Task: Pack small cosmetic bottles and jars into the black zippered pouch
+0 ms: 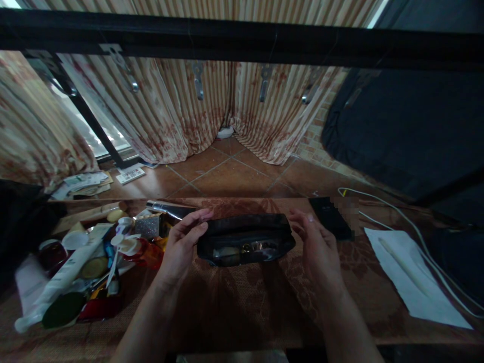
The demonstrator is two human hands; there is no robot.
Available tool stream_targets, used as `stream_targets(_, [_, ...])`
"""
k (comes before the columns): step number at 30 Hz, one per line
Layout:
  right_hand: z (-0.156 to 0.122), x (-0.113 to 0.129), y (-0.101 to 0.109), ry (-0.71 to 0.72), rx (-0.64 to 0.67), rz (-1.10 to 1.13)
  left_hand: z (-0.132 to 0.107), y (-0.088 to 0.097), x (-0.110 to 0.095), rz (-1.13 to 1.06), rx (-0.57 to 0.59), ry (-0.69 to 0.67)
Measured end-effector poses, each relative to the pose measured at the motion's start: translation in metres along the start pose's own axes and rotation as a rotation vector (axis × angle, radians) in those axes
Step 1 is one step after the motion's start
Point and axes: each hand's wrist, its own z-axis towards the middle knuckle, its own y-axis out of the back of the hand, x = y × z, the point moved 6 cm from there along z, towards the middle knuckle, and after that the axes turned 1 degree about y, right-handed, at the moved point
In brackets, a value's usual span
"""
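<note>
A black pouch (242, 223) lies on the brown patterned cloth in front of me, with its long opening facing me. Inside it, a clear-looking container (227, 254) and a small round gold-coloured piece (246, 248) show; the rest is too dark to make out. My left hand (181, 247) is at the pouch's left end, thumb and fingers apart, fingertips overlapping its upper corner. Whether they touch it I cannot tell. At the right end, my right hand (317, 244) is open, its curved fingertips close beside the pouch.
Bottles and tubes crowd the left side, among them a red pump bottle (141, 250) and a long white tube (70, 272). On the right are a dark flat object (333, 219), a white paper sheet (410, 282) and a pale cable (419, 237). A dark bar (242, 40) with hooks crosses above.
</note>
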Motion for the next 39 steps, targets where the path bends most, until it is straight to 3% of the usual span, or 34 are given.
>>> stream_targets(3, [-0.006, 0.016, -0.005, 0.221, 0.114, -0.252, -0.001, -0.002, 0.0, 0.051, 0.029, 0.0])
stream_targets(8, [-0.017, 0.029, -0.018, 0.468, 0.297, -0.588, -0.003, -0.006, 0.002, 0.102, 0.092, 0.028])
stream_targets(12, [-0.02, 0.031, -0.027, 0.574, 0.415, -0.824, -0.004, -0.007, 0.001, 0.172, 0.125, 0.01])
stream_targets(16, [-0.021, 0.032, -0.028, 0.629, 0.414, -0.944, -0.005, -0.007, 0.002, 0.191, 0.143, 0.004])
stream_targets(24, [-0.026, 0.03, -0.028, 0.709, 0.426, -0.741, -0.004, -0.012, -0.005, 0.393, 0.174, -0.129])
stream_targets(28, [-0.028, 0.03, -0.034, 0.685, 0.455, -0.701, -0.011, -0.026, -0.021, 0.749, 0.219, -0.375])
stream_targets(32, [-0.029, 0.031, -0.04, 0.652, 0.478, -0.686, -0.021, -0.044, -0.034, 1.139, 0.183, -0.591])
stream_targets(35, [-0.03, 0.033, -0.043, 0.652, 0.479, -0.672, -0.024, -0.055, -0.037, 1.342, 0.138, -0.608])
stream_targets(39, [-0.031, 0.039, -0.045, 0.664, 0.455, -0.656, -0.02, -0.062, -0.039, 1.512, 0.068, -0.536])
